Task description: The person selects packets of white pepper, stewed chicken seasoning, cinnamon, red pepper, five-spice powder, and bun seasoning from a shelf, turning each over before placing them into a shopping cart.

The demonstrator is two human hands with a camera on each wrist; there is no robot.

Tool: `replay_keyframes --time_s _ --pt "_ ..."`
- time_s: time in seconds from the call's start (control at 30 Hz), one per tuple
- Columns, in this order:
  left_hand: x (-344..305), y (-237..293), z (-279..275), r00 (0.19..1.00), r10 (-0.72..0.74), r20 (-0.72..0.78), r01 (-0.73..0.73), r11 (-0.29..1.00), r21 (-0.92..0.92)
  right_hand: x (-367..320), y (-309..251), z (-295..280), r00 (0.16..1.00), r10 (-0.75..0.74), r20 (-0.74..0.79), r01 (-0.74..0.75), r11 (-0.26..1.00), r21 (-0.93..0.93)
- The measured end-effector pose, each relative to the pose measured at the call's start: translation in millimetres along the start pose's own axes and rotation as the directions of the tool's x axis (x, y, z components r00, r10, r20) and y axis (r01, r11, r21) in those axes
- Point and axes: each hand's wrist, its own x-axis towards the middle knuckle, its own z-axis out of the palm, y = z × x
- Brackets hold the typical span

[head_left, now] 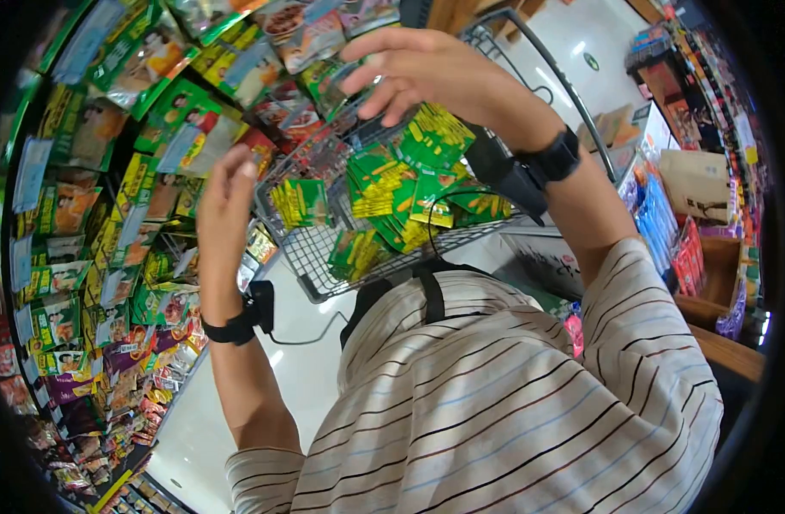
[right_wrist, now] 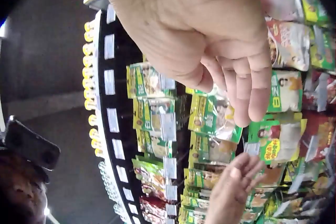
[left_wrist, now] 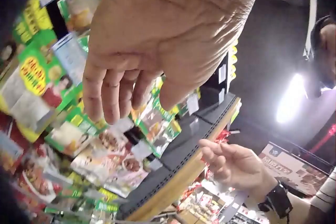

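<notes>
My left hand (head_left: 225, 201) is raised beside the rack of hanging food packets (head_left: 157, 201), its fingers loosely bent with nothing in them. In the left wrist view the left hand (left_wrist: 152, 40) hangs fingers down in front of green and yellow packets (left_wrist: 39, 74). Over the far end of a wire shopping cart (head_left: 311, 265) I hold my right hand (head_left: 426, 77), empty, with relaxed fingers. Several green and yellow packets (head_left: 401, 188) lie heaped in the cart. The right wrist view shows the right hand (right_wrist: 210, 35) before hanging packets (right_wrist: 278, 137), partly covering them.
Blue-white price tags (head_left: 32, 176) stick out between the packets on the left. The cart's dark handle (head_left: 572, 94) curves up behind my right arm. Across the aisle on the right are a cardboard box (head_left: 696, 184) and more stocked shelves. Pale floor (head_left: 212, 428) shows below the rack.
</notes>
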Motion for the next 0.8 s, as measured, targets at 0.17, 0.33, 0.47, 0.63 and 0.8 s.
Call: replay_keyframes --time_s 0.17,0.33,0.47,0.63,0.8 --pt "-25.9 -59.4 80.1 0.961 -0.184 0.207 0.174 0.983 0.068 -85.0 23.1 -68.5 0.966 0.083 -0.246 -0.045 0.986 0.159" --pt "-20.4 -101.7 155.7 0.891 -0.316 0.325 0.281 0.948 0.151 -156.4 31.0 -107.7 0.883 0.204 -0.423 -0.117 0.968 0.222" --pt "-5.8 -120.4 209.1 0.814 -0.409 0.412 0.361 0.913 0.192 -200.8 46.8 -138.3 0.849 0.267 -0.457 -0.131 0.943 0.307" --pt "13.3 -160.6 267.4 0.765 -0.402 0.503 0.329 0.915 0.232 -230.0 74.1 -153.3 0.78 0.4 -0.481 -0.196 0.887 0.419" --pt "41.4 -220.7 294.3 0.628 -0.558 0.543 0.284 0.813 0.508 -239.2 103.9 -156.4 0.771 0.473 -0.426 -0.23 0.831 0.507"
